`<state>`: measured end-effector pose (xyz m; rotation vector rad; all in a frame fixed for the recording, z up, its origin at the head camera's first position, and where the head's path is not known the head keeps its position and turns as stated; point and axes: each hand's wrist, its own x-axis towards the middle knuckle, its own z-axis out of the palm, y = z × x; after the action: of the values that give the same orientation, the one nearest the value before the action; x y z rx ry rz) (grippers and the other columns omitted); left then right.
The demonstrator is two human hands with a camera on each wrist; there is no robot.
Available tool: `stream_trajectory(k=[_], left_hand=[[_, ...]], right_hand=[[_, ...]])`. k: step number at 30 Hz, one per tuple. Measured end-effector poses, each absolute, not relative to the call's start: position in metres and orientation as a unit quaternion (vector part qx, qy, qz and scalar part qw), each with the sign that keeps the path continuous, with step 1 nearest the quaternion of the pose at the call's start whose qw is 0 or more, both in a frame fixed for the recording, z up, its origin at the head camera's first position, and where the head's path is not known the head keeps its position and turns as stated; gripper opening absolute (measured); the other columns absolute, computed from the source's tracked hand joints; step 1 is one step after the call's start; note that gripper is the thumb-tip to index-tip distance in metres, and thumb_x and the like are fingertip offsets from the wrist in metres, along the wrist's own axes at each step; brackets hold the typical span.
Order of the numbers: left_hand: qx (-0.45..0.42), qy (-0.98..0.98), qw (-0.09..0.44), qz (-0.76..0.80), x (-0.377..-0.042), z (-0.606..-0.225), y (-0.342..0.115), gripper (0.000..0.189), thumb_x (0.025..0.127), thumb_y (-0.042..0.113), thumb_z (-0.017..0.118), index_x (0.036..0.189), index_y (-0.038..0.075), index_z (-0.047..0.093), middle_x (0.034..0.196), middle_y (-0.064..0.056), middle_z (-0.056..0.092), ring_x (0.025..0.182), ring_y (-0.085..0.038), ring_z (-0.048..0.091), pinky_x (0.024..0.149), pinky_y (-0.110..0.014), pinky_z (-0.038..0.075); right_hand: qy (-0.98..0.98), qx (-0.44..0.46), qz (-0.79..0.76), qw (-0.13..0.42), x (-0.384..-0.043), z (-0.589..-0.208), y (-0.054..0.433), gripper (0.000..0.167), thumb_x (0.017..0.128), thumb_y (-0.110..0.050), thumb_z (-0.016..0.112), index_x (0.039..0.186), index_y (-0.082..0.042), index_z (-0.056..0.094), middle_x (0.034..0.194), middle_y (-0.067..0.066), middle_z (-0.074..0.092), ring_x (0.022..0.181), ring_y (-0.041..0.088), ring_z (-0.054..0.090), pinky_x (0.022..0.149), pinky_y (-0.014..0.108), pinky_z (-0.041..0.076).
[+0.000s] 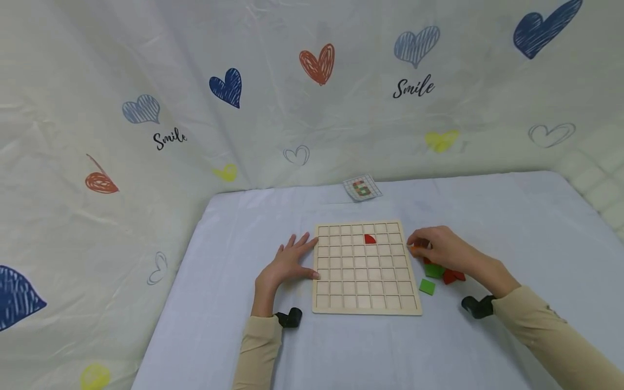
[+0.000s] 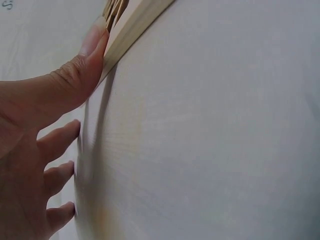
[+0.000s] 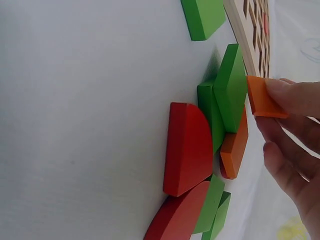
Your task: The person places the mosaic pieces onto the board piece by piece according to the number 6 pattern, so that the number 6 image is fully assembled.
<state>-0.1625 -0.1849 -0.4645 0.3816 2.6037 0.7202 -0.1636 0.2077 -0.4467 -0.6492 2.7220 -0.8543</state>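
Note:
A square wooden grid board (image 1: 361, 276) lies flat on the table, with one red quarter-round block (image 1: 369, 239) in a cell of an upper row. My left hand (image 1: 285, 265) spreads its fingers at the board's left side; in the left wrist view the thumb (image 2: 90, 62) presses on the board's edge. Beyond the board's right edge, my right hand (image 1: 446, 249) pinches an orange block (image 3: 261, 97) between thumb and fingers. Below that hand is a loose pile of green blocks (image 3: 231, 90), red quarter-round blocks (image 3: 187, 147) and another orange block (image 3: 235, 145).
Apart from the pile, a single green block (image 1: 427, 287) lies close to the board's right edge. Behind the board rests a small pattern card (image 1: 362, 188) with a red and green figure on a grid. A white cloth (image 1: 219, 238) covers the table, and a heart-printed sheet hangs behind.

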Motion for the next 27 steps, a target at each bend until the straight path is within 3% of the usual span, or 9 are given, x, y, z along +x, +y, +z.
stream_trajectory(k=[4, 15, 27], left_hand=[[0.140, 0.933, 0.202, 0.261, -0.163, -0.464, -0.185, 0.098, 0.081, 0.036, 0.087, 0.162, 0.023, 0.035, 0.173, -0.004, 0.019, 0.161, -0.034, 0.002, 0.127, -0.063, 0.004], [0.138, 0.934, 0.204, 0.260, -0.163, -0.464, -0.184, 0.098, 0.081, 0.036, 0.087, 0.162, 0.023, 0.035, 0.173, -0.003, 0.019, 0.161, -0.034, 0.002, 0.127, -0.062, 0.003], [0.140, 0.934, 0.205, 0.256, -0.162, -0.463, -0.185, 0.097, 0.082, 0.036, 0.087, 0.162, 0.024, 0.034, 0.173, -0.002, 0.018, 0.161, -0.034, 0.000, 0.127, -0.062, 0.003]], right_hand=[[0.927, -0.226, -0.287, 0.081, -0.164, -0.446, 0.207, 0.020, 0.092, -0.007, 0.076, 0.111, -0.002, 0.076, 0.089, -0.001, 0.072, 0.072, 0.011, 0.057, 0.061, 0.021, 0.053], [0.921, -0.248, -0.298, 0.029, -0.166, -0.447, 0.200, 0.019, 0.089, 0.000, 0.076, 0.106, -0.004, 0.079, 0.098, 0.001, 0.077, 0.081, 0.012, 0.062, 0.071, 0.025, 0.057], [0.912, -0.239, -0.330, 0.044, -0.170, -0.448, 0.190, 0.027, 0.090, 0.001, 0.075, 0.116, 0.001, 0.075, 0.108, 0.009, 0.076, 0.091, 0.020, 0.069, 0.084, 0.042, 0.061]])
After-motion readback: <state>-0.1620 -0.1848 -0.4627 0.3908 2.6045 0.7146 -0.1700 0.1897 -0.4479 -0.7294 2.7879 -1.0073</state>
